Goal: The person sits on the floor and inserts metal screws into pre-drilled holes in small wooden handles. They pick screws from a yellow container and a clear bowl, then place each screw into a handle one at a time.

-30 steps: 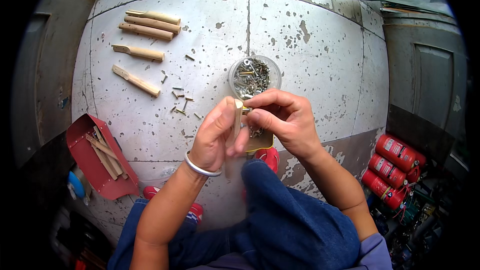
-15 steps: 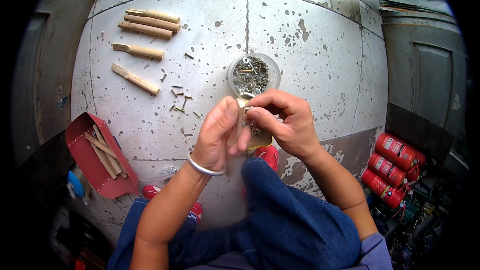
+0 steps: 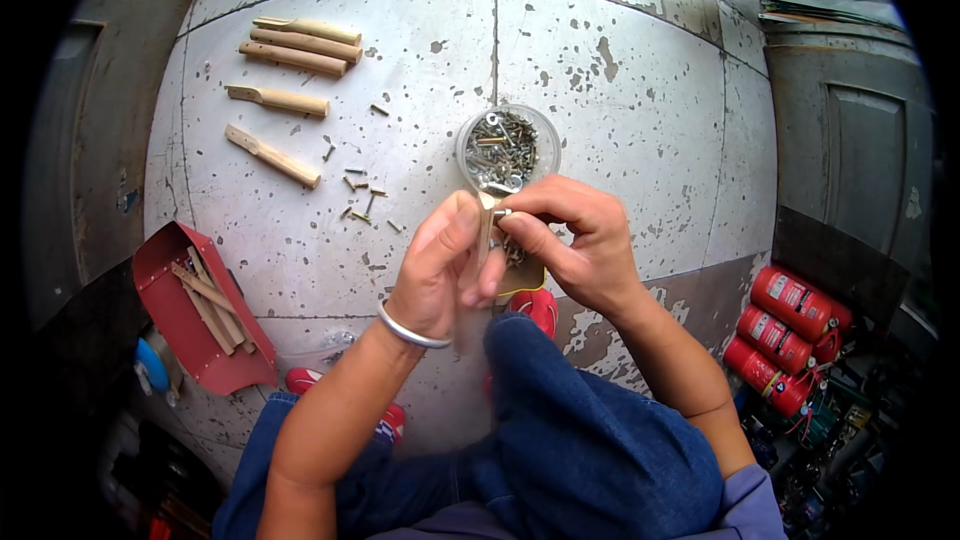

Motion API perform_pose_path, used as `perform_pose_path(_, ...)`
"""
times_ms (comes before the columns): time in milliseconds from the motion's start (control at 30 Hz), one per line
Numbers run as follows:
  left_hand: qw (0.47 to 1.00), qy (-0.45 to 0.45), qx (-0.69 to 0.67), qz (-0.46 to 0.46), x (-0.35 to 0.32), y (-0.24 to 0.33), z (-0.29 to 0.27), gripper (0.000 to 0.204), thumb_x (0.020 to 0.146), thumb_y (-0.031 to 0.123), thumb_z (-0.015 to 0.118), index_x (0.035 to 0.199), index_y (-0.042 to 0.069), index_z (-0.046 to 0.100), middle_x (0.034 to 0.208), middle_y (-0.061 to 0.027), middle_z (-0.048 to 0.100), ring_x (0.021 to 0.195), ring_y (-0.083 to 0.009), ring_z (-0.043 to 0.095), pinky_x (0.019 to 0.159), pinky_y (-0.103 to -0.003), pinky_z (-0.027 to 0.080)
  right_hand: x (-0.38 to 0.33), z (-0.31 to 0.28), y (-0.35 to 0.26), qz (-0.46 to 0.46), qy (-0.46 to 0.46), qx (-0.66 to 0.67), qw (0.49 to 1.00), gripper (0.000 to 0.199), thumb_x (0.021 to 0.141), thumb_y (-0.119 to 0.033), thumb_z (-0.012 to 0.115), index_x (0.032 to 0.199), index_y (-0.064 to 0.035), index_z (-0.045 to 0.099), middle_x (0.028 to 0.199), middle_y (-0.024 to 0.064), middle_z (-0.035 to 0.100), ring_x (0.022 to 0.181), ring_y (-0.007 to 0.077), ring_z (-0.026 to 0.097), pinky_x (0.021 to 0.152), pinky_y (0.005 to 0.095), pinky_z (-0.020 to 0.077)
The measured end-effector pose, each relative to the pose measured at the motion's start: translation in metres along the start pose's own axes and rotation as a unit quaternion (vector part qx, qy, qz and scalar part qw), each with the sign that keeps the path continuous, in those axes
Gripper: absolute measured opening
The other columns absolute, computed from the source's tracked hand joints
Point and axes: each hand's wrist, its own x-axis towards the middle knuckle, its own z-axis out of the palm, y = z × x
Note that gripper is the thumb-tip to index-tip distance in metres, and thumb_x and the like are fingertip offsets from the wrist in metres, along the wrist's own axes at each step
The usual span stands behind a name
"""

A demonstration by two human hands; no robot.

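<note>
Wooden stick [image 3: 486, 224] — long axis running up my remote view — is gripped by the left hand [image 3: 430, 265], just left of the screw [image 3: 503, 212] the right hand [image 3: 580, 240] pinches.

Red fire extinguishers [image 3: 768, 337], right side: pale printed labels [image 3: 786, 292], lettering too small to make out. No legible text elsewhere.

Bright, soft light on the floor [image 3: 620, 100]; wood stick [image 3: 486, 225] slightly blurred; grey panel [image 3: 868, 165] dim, bent; 4 black corners.
</note>
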Motion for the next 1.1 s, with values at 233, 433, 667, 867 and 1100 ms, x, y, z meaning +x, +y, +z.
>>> perform_pose_path(233,1.000,0.005,-0.007,-0.011,0.000,-0.003,-0.001,0.040,0.097,0.047,0.044,0.102,0.008,0.049,0.059,-0.0048,0.052,0.043,-0.0076,0.038,0.043,-0.020,0.032,0.001,0.000,-0.003,0.042,-0.041,0.057,0.997,0.011,0.086,-0.011,0.063,0.091,-0.0018,0.062,0.099,0.0100,0.054,0.087,0.0177,0.057,0.074,0.0301,0.0466)
perform_pose_path(433,1.000,0.003,-0.014,-0.006,0.001,-0.004,-0.002,0.038,0.097,0.045,0.043,0.101,0.008,0.049,0.059,-0.0052,0.052,0.043,-0.0083,0.038,0.042,-0.020,0.032,0.002,-0.001,0.001,-0.041,-0.015,-0.046,0.998,0.018,0.083,-0.015,0.065,0.095,-0.0029,0.059,0.113,0.0149,0.048,0.110,0.0283,0.047,0.097,0.0380,0.0366)
perform_pose_path(667,0.999,0.001,-0.040,-0.016,0.002,-0.006,-0.005,0.036,0.098,0.044,0.041,0.101,0.009,0.049,0.060,-0.0052,0.052,0.042,-0.0086,0.038,0.042,-0.021,0.033,0.003,0.000,0.002,-0.009,-0.024,-0.031,0.999,0.015,0.082,-0.013,0.067,0.092,-0.0024,0.062,0.113,0.0141,0.052,0.110,0.0275,0.051,0.096,0.0376,0.0389)
perform_pose_path(867,0.999,0.003,-0.049,-0.021,0.003,-0.008,-0.009,0.036,0.098,0.044,0.041,0.105,0.009,0.050,0.060,-0.0044,0.052,0.042,-0.0083,0.037,0.043,-0.021,0.033,0.007,0.002,0.005,0.007,-0.015,-0.013,1.000,0.014,0.083,-0.013,0.065,0.091,-0.0014,0.061,0.108,0.0143,0.055,0.103,0.0260,0.055,0.092,0.0361,0.0420)
perform_pose_path(1100,0.999,0.013,-0.049,-0.015,0.003,-0.006,-0.011,0.036,0.098,0.043,0.041,0.105,0.009,0.052,0.060,-0.0033,0.052,0.042,-0.0078,0.037,0.042,-0.020,0.032,0.011,0.007,0.007,-0.013,-0.032,-0.007,0.999,0.018,0.087,-0.018,0.062,0.092,-0.0010,0.059,0.105,0.0145,0.056,0.102,0.0273,0.054,0.091,0.0363,0.0410)
